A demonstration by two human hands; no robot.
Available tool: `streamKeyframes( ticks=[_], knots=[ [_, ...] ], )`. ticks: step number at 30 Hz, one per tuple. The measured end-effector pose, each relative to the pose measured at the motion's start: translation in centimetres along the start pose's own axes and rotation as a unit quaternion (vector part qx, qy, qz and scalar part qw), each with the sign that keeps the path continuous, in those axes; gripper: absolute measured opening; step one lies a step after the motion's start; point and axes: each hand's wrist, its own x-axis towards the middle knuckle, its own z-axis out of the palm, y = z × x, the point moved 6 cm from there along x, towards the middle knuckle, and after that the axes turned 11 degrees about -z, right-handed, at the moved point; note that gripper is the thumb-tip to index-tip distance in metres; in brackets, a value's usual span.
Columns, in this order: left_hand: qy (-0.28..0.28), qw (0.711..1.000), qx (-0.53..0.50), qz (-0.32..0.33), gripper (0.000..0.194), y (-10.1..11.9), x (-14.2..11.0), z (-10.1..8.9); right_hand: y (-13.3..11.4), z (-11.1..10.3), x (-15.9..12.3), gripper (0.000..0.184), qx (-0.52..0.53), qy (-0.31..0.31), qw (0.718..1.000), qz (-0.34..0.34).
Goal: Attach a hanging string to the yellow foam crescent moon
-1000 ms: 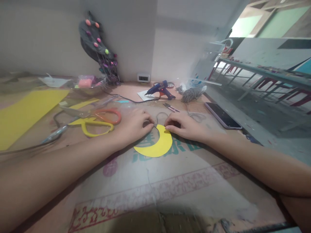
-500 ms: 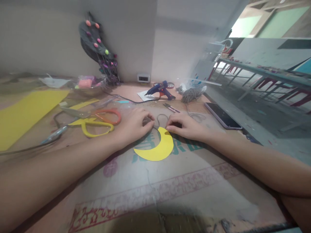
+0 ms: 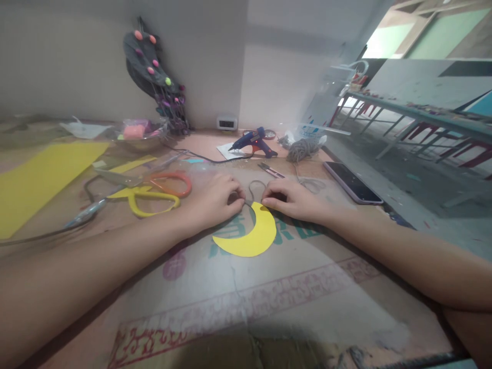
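Observation:
A yellow paper crescent (image 3: pixel 258 237) lies on the tabletop in front of me, its upper tip between my two hands. My right hand (image 3: pixel 294 199) is closed, thumb and fingertips pinched at that tip. My left hand (image 3: pixel 220 201) pinches a thin grey yarn (image 3: pixel 251 187) just left of the tip. The yarn loops up behind the crescent between the hands. Whether my right fingers also grip the yarn cannot be made out.
Scissors (image 3: pixel 159 192) with orange and yellow handles lie left, near yellow sheet (image 3: pixel 42 177). Behind are a blue glue gun (image 3: pixel 255 142), a grey yarn ball (image 3: pixel 303 148) and a cutter (image 3: pixel 271 170). A phone (image 3: pixel 352 183) lies right. A decorated grey crescent (image 3: pixel 142 66) stands against the wall.
The yellow crescent has shifted slightly right and toward me. My right fingers have moved a little left along its tip; my left hand stays nearly still.

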Motion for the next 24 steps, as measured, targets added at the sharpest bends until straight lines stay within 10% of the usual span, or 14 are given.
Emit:
streamKeyframes(
  ticks=[12,20,24],
  knots=[
    [-0.027,0.999,-0.043,0.014,0.016,0.8,0.0,-0.1,0.0,-0.1,0.0,0.022,0.005,0.002,1.000,0.001],
    [0.051,0.995,-0.084,-0.019,0.017,0.2,-0.1,-1.0,-0.3,-0.1,-0.1,0.025,0.045,-0.004,0.999,-0.010],
    [0.038,0.991,-0.113,-0.065,0.041,-0.7,-0.1,-0.6,1.4,-1.7,-0.9,0.028,0.067,0.140,0.982,0.108]
  ],
)
